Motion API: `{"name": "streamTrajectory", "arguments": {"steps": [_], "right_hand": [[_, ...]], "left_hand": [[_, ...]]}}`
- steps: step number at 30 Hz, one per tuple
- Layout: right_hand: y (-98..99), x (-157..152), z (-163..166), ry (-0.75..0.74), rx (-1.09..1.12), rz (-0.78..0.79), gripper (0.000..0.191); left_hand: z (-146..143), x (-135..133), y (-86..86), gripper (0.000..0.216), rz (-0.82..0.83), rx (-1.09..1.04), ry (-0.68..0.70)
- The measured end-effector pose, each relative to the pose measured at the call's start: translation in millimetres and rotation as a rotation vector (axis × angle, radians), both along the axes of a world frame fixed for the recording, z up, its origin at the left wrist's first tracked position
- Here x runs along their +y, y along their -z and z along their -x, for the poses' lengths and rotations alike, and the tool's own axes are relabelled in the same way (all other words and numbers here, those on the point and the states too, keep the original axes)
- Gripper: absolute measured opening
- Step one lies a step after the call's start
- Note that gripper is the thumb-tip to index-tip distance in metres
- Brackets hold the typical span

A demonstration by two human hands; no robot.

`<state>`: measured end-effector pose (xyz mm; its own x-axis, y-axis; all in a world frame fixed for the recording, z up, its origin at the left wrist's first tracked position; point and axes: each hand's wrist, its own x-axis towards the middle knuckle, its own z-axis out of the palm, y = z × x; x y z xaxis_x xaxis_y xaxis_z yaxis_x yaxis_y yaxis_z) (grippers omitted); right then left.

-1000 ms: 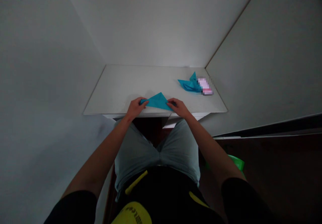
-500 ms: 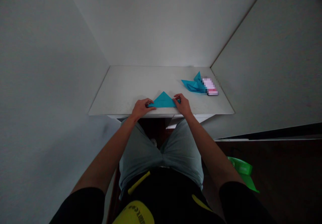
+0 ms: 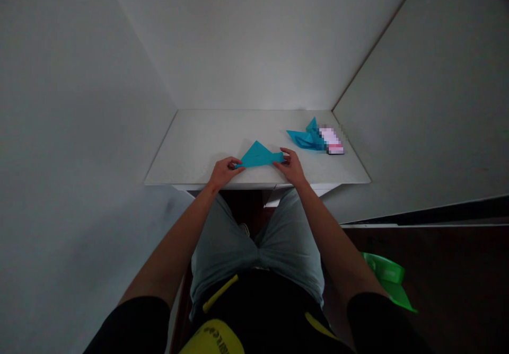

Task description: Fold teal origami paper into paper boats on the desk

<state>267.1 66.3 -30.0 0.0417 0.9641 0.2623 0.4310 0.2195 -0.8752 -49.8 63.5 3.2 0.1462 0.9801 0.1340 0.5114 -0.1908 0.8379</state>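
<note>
A folded sheet of blue paper, with a peak at its far side, lies between my two hands near the front edge of the desk. My left hand pinches its left corner between thumb and fingers. At the other end, my right hand grips the right strip of the paper, thumb on the near side and fingers behind. The right end looks slightly raised off the surface.
A second folded blue paper piece rests at the back right of the white desk, against a blurred phone-like object. Walls enclose the desk. A green plastic item is low on the right.
The blue paper has tilted, its right end rising and its peak shifting slightly left. My right fingers have opened a little around the right strip. The whole view has shifted slightly.
</note>
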Motion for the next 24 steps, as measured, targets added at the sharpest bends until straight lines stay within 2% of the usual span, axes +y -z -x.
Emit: {"name": "streamTrajectory", "arguments": {"steps": [12,21,24], "right_hand": [[-4.0,-3.7,3.4,-0.065,0.068,0.064,0.097],[-13.5,-8.2,5.4,-0.022,-0.017,0.04,0.064],[-12.5,-7.5,6.5,-0.024,0.016,0.014,0.068]], "left_hand": [[1.1,5.6,4.4,0.048,0.034,-0.121,-0.008],[-0.6,6.3,3.9,0.047,-0.003,-0.154,-0.046],[-0.5,5.9,3.0,0.044,-0.013,-0.169,-0.039]]}}
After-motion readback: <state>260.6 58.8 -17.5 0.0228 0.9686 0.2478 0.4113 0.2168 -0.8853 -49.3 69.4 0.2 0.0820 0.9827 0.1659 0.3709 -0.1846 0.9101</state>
